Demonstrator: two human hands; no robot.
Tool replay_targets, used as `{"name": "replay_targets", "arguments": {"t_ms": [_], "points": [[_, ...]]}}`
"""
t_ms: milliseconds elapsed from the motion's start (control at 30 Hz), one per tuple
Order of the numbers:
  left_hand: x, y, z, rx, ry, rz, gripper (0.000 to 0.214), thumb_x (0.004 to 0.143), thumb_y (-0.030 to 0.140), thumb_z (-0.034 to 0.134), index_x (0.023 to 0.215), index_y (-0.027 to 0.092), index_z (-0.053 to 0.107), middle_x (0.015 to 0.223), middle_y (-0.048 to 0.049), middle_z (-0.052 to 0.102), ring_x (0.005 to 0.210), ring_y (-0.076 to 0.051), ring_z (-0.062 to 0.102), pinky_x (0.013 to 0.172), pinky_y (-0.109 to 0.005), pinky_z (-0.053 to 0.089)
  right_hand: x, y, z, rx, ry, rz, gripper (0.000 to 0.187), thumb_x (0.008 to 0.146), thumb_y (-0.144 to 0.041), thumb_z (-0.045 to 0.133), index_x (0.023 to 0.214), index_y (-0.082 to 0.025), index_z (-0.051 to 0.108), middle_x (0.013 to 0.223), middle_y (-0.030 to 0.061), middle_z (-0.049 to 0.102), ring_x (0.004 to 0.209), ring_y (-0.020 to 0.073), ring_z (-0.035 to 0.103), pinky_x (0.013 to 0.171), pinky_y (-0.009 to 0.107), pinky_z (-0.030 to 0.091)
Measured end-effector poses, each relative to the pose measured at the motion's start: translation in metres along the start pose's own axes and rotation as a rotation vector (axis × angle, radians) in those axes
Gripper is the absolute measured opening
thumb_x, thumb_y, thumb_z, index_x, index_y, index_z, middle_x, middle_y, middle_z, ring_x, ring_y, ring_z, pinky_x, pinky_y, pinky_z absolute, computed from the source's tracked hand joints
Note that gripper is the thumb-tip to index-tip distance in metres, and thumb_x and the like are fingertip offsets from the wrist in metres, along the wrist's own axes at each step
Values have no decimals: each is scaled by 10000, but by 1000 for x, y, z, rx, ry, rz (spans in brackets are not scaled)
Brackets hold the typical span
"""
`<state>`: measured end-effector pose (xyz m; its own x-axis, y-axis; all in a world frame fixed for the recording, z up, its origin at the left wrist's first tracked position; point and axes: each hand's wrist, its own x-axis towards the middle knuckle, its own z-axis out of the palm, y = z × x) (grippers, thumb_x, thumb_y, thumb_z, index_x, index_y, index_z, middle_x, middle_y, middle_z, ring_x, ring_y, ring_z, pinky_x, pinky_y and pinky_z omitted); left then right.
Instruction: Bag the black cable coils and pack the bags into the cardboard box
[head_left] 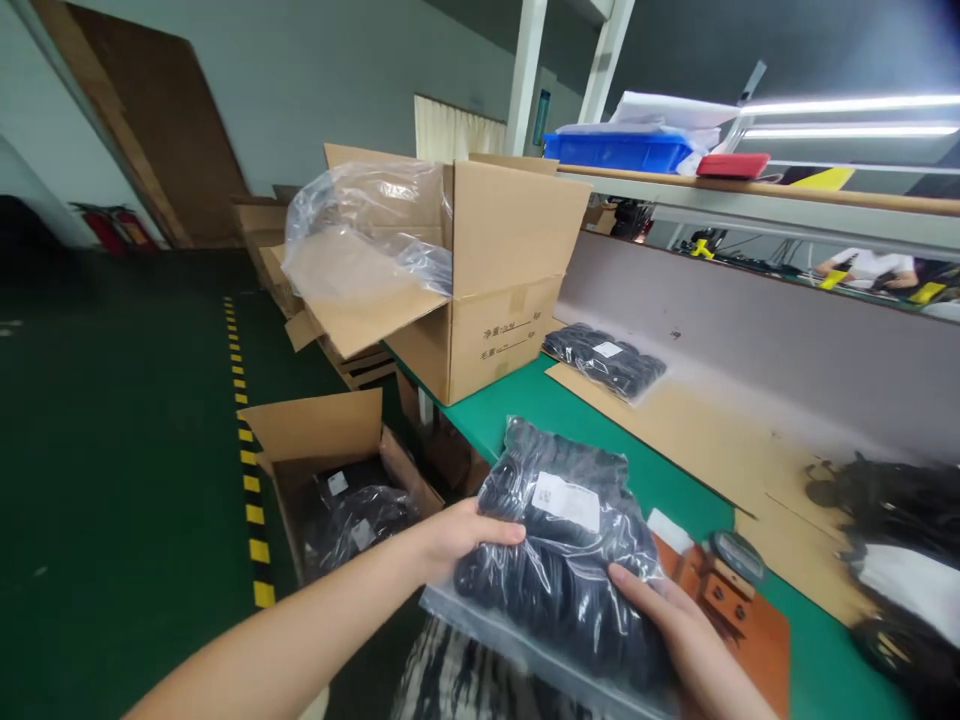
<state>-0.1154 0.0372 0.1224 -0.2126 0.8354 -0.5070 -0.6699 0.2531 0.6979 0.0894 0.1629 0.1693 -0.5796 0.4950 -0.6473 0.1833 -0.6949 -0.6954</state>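
A clear plastic bag [555, 590] packed with black coiled items, perhaps cables, is held between both hands, with a white label [568, 500] facing up. My left hand [472, 540] grips its left edge, thumb on top and the other fingers hidden beneath. On the right side my right hand [660, 600] holds it the same way, thumb pressed on the plastic. The bag is over the front edge of the green table [480, 415]. Another labelled bag of black coils [604, 360] lies farther back on a cardboard sheet [675, 430].
A large open carton [502, 290] with a plastic liner stands at the table's far end. Below left, an open box [322, 430] contains similar bags. An orange board [757, 640] with a fixture is at right. Overhead, a shelf carries a blue bin [615, 152]. A co-worker [870, 268] sits beyond.
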Motion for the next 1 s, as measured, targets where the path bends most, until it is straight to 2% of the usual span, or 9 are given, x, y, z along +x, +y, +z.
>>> {"name": "replay_targets", "arguments": {"t_ms": [133, 267, 400, 533, 733, 867, 1000], "points": [[-1, -11, -17, 40, -51, -151, 376, 616, 187, 831, 949, 83, 690, 845, -153, 737, 709, -258, 706, 708, -400, 568, -3, 29, 0, 106, -83, 71, 682, 713, -327, 765, 1315, -121, 518, 955, 140, 734, 840, 287, 706, 834, 420, 546], [-2, -23, -21, 38, -16, -204, 377, 612, 178, 828, 941, 57, 691, 817, -161, 741, 687, -268, 710, 701, -405, 579, 0, 49, -6, 204, -105, 149, 655, 730, -308, 749, 1300, -86, 514, 934, 151, 734, 842, 290, 706, 823, 422, 549], [-4, -24, -18, 40, -4, -221, 362, 647, 186, 803, 961, 48, 688, 844, -167, 745, 710, -270, 714, 735, -414, 579, 4, 51, -11, 273, -154, 167, 599, 751, -281, 738, 1280, -92, 528, 939, 145, 734, 850, 275, 707, 836, 408, 544], [-4, -23, -18, 23, -26, -239, 349, 698, 191, 764, 1001, 37, 680, 882, -167, 748, 740, -257, 716, 782, -404, 570, 9, 47, -17, 354, -174, 295, 518, 778, -218, 704, 1239, -51, 537, 912, 161, 733, 865, 268, 706, 870, 411, 530], [-1, -20, -18, -43, -53, -484, 388, 748, 285, 716, 1017, 9, 672, 876, -167, 748, 753, -248, 716, 831, -378, 556, 18, 44, -23, 435, -225, 420, 468, 788, -173, 676, 1207, -20, 536, 920, 175, 730, 908, 266, 699, 901, 408, 517], [-2, -16, -15, 13, -33, -383, 351, 711, 191, 743, 1026, 51, 677, 925, -166, 746, 791, -265, 714, 851, -428, 543, 19, 42, -18, 444, -234, 449, 517, 789, -188, 690, 1248, -26, 516, 914, 170, 733, 907, 266, 700, 902, 396, 520], [-2, -17, -15, 47, -10, -300, 324, 687, 165, 767, 990, 71, 696, 896, -148, 750, 770, -255, 713, 816, -426, 554, 17, 42, -15, 411, -222, 400, 602, 786, -160, 693, 1328, -48, 456, 924, 161, 734, 892, 267, 704, 907, 402, 519]]}}
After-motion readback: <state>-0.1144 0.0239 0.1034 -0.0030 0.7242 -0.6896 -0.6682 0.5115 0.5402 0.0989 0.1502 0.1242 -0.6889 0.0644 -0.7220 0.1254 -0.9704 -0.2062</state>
